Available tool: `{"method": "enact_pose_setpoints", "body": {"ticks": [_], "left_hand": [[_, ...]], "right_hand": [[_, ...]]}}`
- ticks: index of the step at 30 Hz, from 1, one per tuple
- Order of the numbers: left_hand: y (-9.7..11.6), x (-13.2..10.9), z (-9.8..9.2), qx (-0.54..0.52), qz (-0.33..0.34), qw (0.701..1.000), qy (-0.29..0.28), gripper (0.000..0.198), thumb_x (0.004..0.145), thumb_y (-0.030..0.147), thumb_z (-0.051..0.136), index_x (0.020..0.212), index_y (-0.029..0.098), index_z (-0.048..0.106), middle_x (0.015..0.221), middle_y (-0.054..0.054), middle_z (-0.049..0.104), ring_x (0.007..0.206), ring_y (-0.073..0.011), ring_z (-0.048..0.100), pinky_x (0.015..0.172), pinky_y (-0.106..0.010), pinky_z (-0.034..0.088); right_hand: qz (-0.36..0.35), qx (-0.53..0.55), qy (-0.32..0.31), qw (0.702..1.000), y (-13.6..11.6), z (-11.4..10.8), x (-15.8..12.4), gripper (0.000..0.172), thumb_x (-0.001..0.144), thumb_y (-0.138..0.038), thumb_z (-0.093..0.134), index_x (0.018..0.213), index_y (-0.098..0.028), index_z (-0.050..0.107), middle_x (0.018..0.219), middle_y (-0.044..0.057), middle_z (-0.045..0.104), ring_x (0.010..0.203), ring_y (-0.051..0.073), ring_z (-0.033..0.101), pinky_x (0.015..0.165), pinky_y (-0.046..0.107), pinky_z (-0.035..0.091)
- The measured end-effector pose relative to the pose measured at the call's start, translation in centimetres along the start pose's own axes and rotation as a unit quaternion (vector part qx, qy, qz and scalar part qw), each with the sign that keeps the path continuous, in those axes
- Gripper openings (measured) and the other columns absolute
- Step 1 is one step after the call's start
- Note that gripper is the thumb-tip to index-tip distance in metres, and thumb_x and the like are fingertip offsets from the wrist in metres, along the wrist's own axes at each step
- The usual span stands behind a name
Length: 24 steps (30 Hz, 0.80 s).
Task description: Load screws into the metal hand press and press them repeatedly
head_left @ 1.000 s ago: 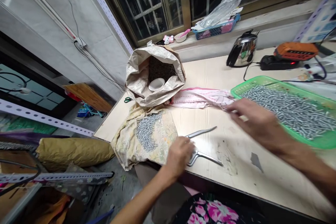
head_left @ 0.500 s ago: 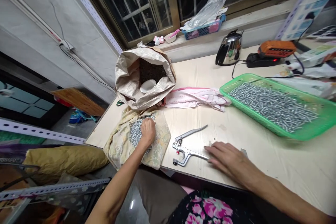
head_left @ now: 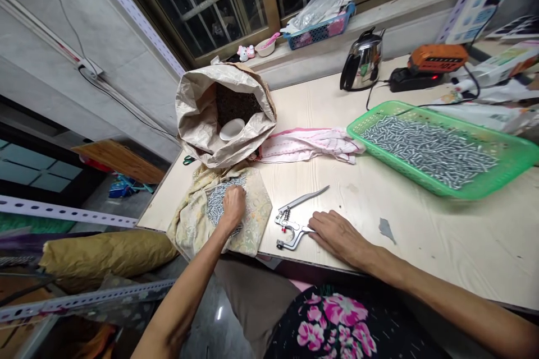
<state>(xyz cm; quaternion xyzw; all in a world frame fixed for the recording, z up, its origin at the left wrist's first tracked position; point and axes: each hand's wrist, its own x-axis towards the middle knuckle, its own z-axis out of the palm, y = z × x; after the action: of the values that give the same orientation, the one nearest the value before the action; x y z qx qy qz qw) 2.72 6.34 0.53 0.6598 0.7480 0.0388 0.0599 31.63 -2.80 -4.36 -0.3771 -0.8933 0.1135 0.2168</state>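
My left hand (head_left: 233, 206) is closed, knuckles up, on a pile of small silver screws (head_left: 215, 205) lying on a patterned yellow cloth (head_left: 256, 219) at the table's front left corner. What its fingers hold is hidden. My right hand (head_left: 337, 234) rests on the lower handle of silver metal pliers (head_left: 290, 221) lying on the table, fingers curled over the handle. A green basket (head_left: 501, 176) full of silver screws sits to the right.
An open brown paper sack (head_left: 197, 118) with dark contents and a white bowl (head_left: 231, 129) stands behind the cloth. Pink-white fabric (head_left: 311, 146), a steel kettle (head_left: 362, 64), an orange device (head_left: 438, 57) with cables, and small green scissors (head_left: 188, 160) lie around.
My left hand left the pliers and went to the screw pile on the cloth. My right hand drew back from the green basket and settled on the pliers' handle.
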Motion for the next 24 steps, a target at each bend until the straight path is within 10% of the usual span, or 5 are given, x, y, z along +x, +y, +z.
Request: {"method": "enact_pose_setpoints", "body": {"ticks": [4,8,24], "left_hand": [[1.6,-3.1,-0.9,-0.147,0.021,0.987,-0.055,0.022,0.083,0.028,0.055,0.089,0.014,0.072,0.076,-0.005,0.07,0.069,-0.0166,0.063,0.067,-0.025,0.046],[3.0,-7.9,-0.4,-0.376,-0.018,0.911,-0.166,0.033,0.074,0.042,0.063,0.081,0.011,0.071,0.058,-0.002,0.063,0.051,-0.0132,0.055,0.052,-0.022,0.041],[4.4,-10.3,1.8,-0.393,-0.079,0.885,-0.235,0.039,0.058,0.05,0.072,0.068,0.012,0.068,0.05,0.003,0.054,0.046,-0.0083,0.044,0.045,-0.02,0.032]], "right_hand": [[-0.017,0.001,0.004,1.0,0.0,-0.3,0.3,0.013,0.095,-0.018,0.044,0.084,-0.019,0.051,0.084,0.004,0.057,0.073,0.016,0.049,0.07,0.032,0.03],[-0.039,-0.039,0.042,0.998,-0.2,-0.4,0.3,0.015,0.094,-0.015,0.044,0.081,-0.017,0.052,0.08,0.003,0.057,0.07,0.016,0.046,0.07,0.033,0.027],[-0.045,-0.093,0.11,0.989,-0.3,-0.3,-0.2,0.023,0.093,-0.013,0.042,0.073,-0.018,0.053,0.07,0.001,0.053,0.067,0.015,0.038,0.069,0.032,0.024]]}}
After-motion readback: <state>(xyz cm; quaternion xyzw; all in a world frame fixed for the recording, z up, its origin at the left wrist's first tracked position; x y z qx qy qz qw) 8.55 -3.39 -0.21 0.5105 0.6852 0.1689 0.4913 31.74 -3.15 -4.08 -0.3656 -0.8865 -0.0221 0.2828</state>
